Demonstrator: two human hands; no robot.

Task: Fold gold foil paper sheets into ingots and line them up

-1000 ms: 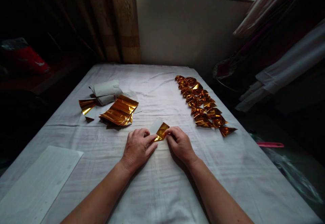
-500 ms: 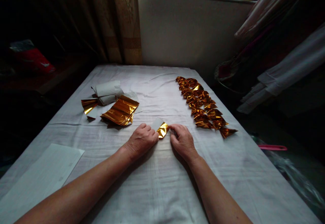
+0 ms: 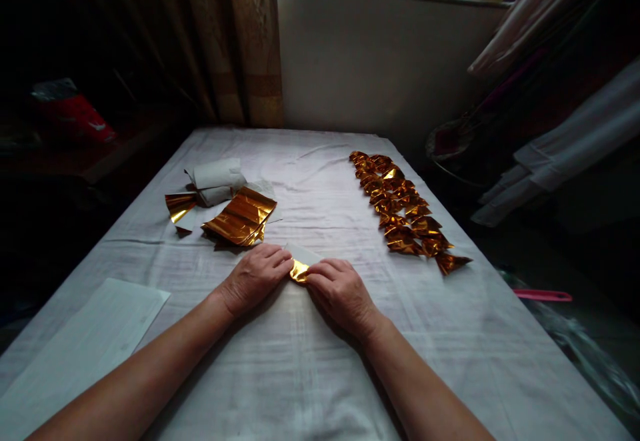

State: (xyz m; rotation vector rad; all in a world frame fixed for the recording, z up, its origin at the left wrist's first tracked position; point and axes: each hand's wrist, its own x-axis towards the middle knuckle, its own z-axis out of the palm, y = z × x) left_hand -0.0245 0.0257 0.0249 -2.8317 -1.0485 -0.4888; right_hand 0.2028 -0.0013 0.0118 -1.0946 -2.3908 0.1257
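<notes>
A small piece of gold foil paper (image 3: 299, 271), with a pale strip (image 3: 302, 252) along its far edge, lies between my hands on the cloth-covered bed or table. My left hand (image 3: 260, 271) grips its left end with curled fingers. On the right end, my right hand (image 3: 340, 287) has its fingers and thumb closed. The fingers hide both ends of the foil. Just beyond my left hand rests a stack of flat gold foil sheets (image 3: 243, 217). Two rows of twisted gold foil pieces (image 3: 403, 204) lie to the right.
Behind the stack are a pale grey folded bundle (image 3: 216, 174) and a fanned foil scrap (image 3: 180, 206). A white sheet (image 3: 95, 341) lies near my left forearm. Past the right edge show a pink handle (image 3: 543, 295) and clear plastic (image 3: 585, 347). Clothes (image 3: 585, 127) hang at the right.
Both hands have moved a little left and closer together with the foil. The foil and its pale strip have turned to lie more crosswise, and less of the gold shows.
</notes>
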